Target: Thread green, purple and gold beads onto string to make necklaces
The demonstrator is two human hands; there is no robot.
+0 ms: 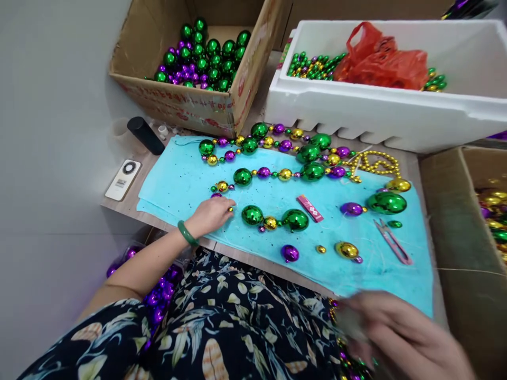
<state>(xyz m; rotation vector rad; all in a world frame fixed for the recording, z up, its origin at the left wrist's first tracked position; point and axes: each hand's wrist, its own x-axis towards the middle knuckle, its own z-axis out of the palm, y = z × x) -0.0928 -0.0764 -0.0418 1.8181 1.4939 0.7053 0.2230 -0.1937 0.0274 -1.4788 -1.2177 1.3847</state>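
Note:
My left hand [210,215], with a green bangle [187,233] at the wrist, rests on the blue cloth [178,174]. Its fingers are closed, and a small gold bead [230,209] shows at the fingertips. Just beyond it lie a gold bead [222,186] and a partly hidden purple bead [216,195]. To its right is a short row of beads with a large green ball [252,215] at one end. My right hand [404,330] is raised at the lower right, smeared by motion; what its fingers hold cannot be made out.
Strung beads [285,173] lie across the cloth's far side. Pink thread snips [394,243] and a pink packet [310,208] are on it. A cardboard box [178,103], a white foam box [356,111] and another carton [459,227] border the table. A phone [123,180] lies left.

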